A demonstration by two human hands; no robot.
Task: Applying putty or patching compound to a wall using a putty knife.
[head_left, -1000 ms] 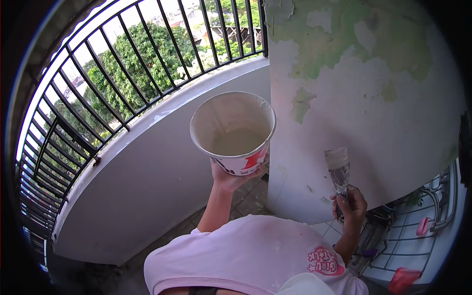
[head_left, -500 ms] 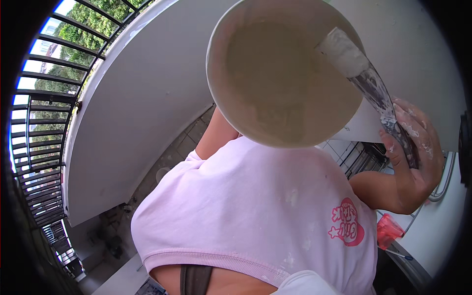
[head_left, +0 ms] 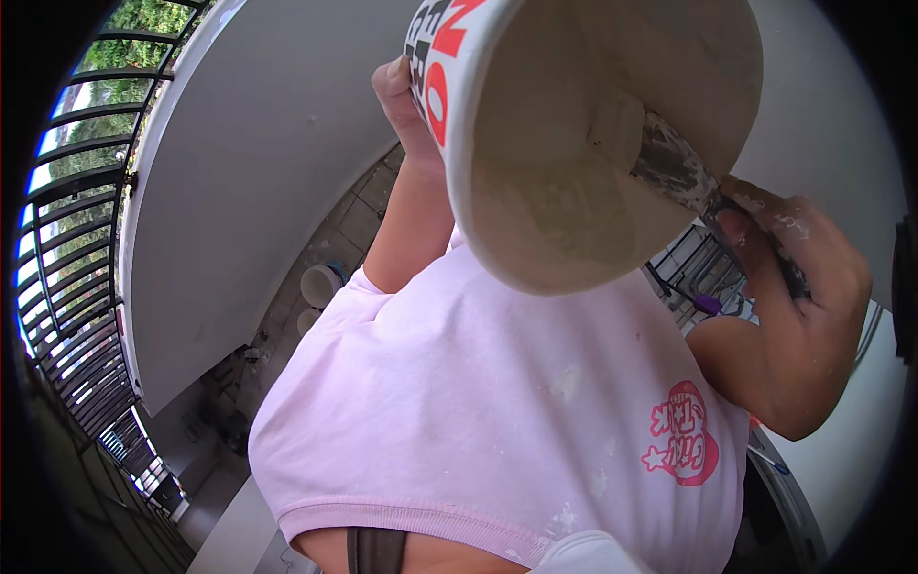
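Note:
A white plastic bucket (head_left: 461,182) with red and black print on its outside is held up in front of my chest, tilted so that its mouth faces me. At its left side my left hand (head_left: 400,100) grips the outer wall; only part of the fingers shows. My right hand (head_left: 813,253), smeared with white paste, is closed round the handle of a putty knife (head_left: 674,163). The knife reaches into the bucket, and its pale, coated blade (head_left: 620,132) lies against or very near the inner wall. A thin off-white film covers the inside.
A pale curved wall (head_left: 258,172) topped by a black metal railing (head_left: 120,75) runs along the left. Below it, a small white bucket (head_left: 320,285) stands on the tiled floor (head_left: 335,239). Behind my right forearm are a dark wire rack (head_left: 684,263) and a purple item (head_left: 708,304).
The bucket has turned, bringing its printed outside and my left hand into view. My right hand has moved the putty knife further into the bucket, its blade lower and to the left.

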